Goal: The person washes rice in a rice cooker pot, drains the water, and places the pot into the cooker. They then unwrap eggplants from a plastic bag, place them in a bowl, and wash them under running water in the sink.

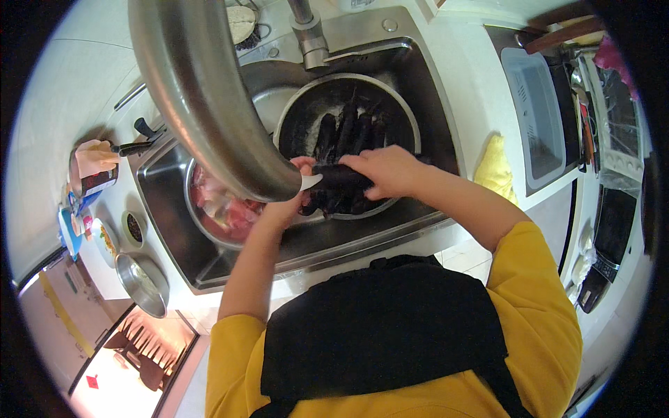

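Note:
A dark eggplant-like vegetable (342, 177) lies crosswise between my hands over a round dark pan (400, 99) in the sink. My right hand (389, 170) grips its right end from above. At its left end is my left hand (292, 196), partly hidden by a large curved metal tube in front; a small white piece, perhaps a blade or tool, shows at its fingers. Several similar long dark vegetables (350, 130) rest in the pan. Left of it, a metal bowl (189, 209) holds raw meat pieces (225, 204) in reddish liquid.
The curved metal tube (209, 104) crosses the upper left view. A faucet (313, 47) stands behind the sink. Small bowls and a metal basin (141, 285) are on the left counter. A yellow cloth (494, 170) and a translucent tub (533, 120) are at right.

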